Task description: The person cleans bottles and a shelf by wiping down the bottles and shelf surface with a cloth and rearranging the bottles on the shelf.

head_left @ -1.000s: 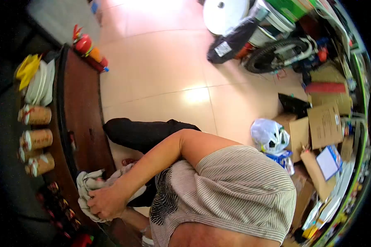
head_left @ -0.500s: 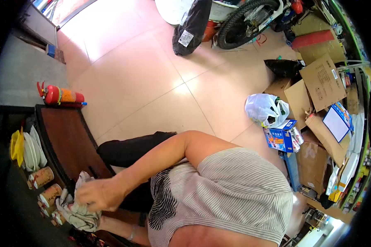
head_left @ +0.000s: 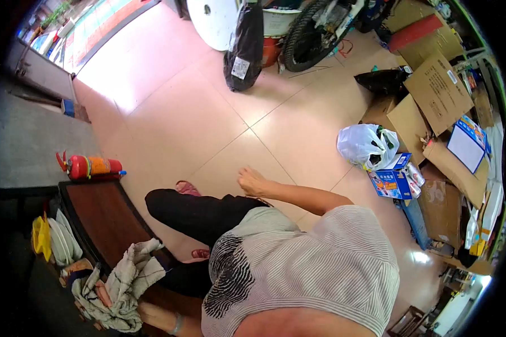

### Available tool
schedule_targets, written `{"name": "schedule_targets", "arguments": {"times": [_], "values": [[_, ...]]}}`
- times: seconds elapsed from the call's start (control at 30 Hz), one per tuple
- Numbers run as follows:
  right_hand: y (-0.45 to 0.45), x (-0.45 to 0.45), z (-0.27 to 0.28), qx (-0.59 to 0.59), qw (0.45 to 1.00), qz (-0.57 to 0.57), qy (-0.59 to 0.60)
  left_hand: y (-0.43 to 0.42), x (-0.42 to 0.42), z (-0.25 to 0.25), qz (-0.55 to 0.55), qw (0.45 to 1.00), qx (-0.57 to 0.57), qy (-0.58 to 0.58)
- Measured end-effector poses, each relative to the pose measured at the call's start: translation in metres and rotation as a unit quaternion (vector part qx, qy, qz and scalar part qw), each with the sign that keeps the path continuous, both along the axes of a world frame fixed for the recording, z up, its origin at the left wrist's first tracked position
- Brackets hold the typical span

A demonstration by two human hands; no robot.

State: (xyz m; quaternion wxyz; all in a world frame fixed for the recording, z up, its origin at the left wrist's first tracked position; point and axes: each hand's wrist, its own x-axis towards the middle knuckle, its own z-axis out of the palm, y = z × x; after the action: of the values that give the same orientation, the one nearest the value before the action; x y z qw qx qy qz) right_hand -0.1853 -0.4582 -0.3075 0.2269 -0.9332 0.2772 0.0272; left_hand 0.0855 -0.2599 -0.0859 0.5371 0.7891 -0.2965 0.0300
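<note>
My left hand (head_left: pixel 103 293) is mostly wrapped in a grey-white cloth (head_left: pixel 130 276) at the lower left. A few fingers show between its folds, and a bracelet is on the wrist. The cloth hangs over the near end of a dark wooden surface (head_left: pixel 104 216). My right hand (head_left: pixel 252 182) is away from the cloth, above my black-trousered leg and over the tiled floor. Its fingers are loosely bent and slightly apart, with nothing seen in them.
Patterned cups (head_left: pixel 77 268), white dishes (head_left: pixel 64 241) and a yellow item stand left of the wooden surface. A red fire extinguisher (head_left: pixel 95 167) lies beyond. At the right are a white plastic bag (head_left: pixel 366 145) and cardboard boxes (head_left: pixel 439 92). A bicycle wheel (head_left: pixel 309 36) is at the top.
My right hand has left the cloth and moved up and right over the floor. My left hand remains in the cloth, which now hangs more spread out. The view has turned, showing the doorway.
</note>
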Motion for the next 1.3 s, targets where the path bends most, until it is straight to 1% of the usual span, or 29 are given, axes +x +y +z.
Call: {"name": "schedule_targets", "arguments": {"times": [0.07,0.17,0.27,0.33,0.43,0.53,0.63,0.73,0.83,0.93,0.97,1.07,1.17,1.2,1.3], "values": [[0.008,-0.030,0.006,0.008,0.998,-0.003,0.056,-0.013,0.001,0.001,-0.022,1.000,0.000,0.001],[0.019,-0.052,-0.038,0.173,0.982,0.000,0.077,-0.034,0.002,0.005,-0.053,0.999,0.007,-0.006],[0.027,-0.071,-0.066,0.192,0.978,-0.031,0.069,-0.055,0.003,0.011,-0.073,0.997,0.014,-0.016],[0.036,-0.094,-0.087,0.166,0.984,-0.052,0.032,-0.069,0.003,0.015,-0.084,0.996,0.018,-0.028],[0.036,-0.110,-0.058,0.179,0.968,-0.100,0.144,-0.086,0.005,0.022,-0.100,0.994,0.017,-0.049],[0.038,-0.130,-0.100,0.258,0.939,-0.152,0.171,-0.098,0.010,0.031,-0.119,0.991,0.011,-0.067],[0.042,-0.147,-0.096,0.257,0.915,-0.279,0.138,-0.109,0.012,0.042,-0.140,0.987,0.002,-0.084],[0.043,-0.154,-0.086,0.274,0.879,-0.349,0.176,-0.119,0.018,0.053,-0.169,0.980,-0.017,-0.101],[0.026,-0.157,-0.069,0.344,0.828,-0.392,0.206,-0.133,0.009,0.061,-0.204,0.972,-0.029,-0.116],[0.020,-0.167,-0.099,0.259,0.832,-0.478,0.114,-0.149,-0.009,0.066,-0.247,0.959,-0.028,-0.138],[0.009,-0.170,-0.086,0.279,0.823,-0.483,0.111,-0.156,-0.019,0.067,-0.265,0.952,-0.027,-0.149],[-0.004,-0.183,-0.116,0.277,0.790,-0.544,0.062,-0.181,-0.054,0.072,-0.309,0.932,-0.017,-0.189],[-0.018,-0.206,-0.128,0.336,0.747,-0.573,0.021,-0.217,-0.087,0.082,-0.347,0.902,-0.013,-0.256],[-0.022,-0.212,-0.132,0.353,0.732,-0.583,0.008,-0.229,-0.097,0.085,-0.360,0.887,-0.009,-0.291],[-0.042,-0.227,-0.149,0.365,0.692,-0.622,0.031,-0.270,-0.125,0.086,-0.384,0.824,0.014,-0.416]]}}
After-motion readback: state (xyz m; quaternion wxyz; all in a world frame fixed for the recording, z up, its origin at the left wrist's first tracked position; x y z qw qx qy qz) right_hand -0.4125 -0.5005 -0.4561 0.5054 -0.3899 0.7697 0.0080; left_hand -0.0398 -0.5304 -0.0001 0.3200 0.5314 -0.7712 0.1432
